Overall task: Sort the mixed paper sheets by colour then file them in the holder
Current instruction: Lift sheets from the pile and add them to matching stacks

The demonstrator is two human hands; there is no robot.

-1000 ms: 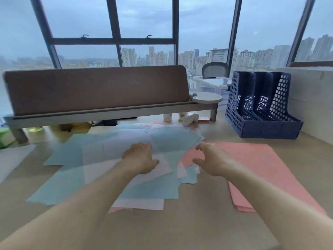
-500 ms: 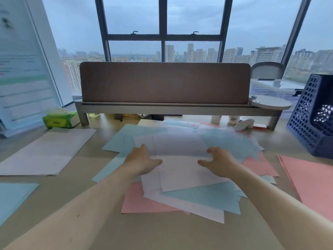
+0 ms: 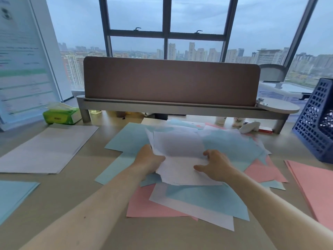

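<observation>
A mixed heap of blue, pink and white sheets [image 3: 207, 197] lies in the middle of the desk. My left hand [image 3: 149, 159] grips the left edge of a white sheet [image 3: 180, 156] that bows up off the heap. My right hand [image 3: 214, 164] rests on the same sheet's right part, fingers spread. Sorted stacks lie apart: white paper [image 3: 46, 150] at the left, blue paper [image 3: 12, 195] at the near left, pink paper [image 3: 313, 184] at the right. The dark blue lattice file holder [image 3: 317, 127] stands at the far right, partly cut off.
A brown desk divider [image 3: 171, 83] on a grey shelf runs across the back. A green tissue pack [image 3: 61, 116] sits at the back left beside a white board [image 3: 23, 60]. Small items lie under the shelf at the right.
The view swung left, bringing the white and blue stacks into sight. Both hands moved onto a white sheet, and its left edge has lifted and curled in my left hand.
</observation>
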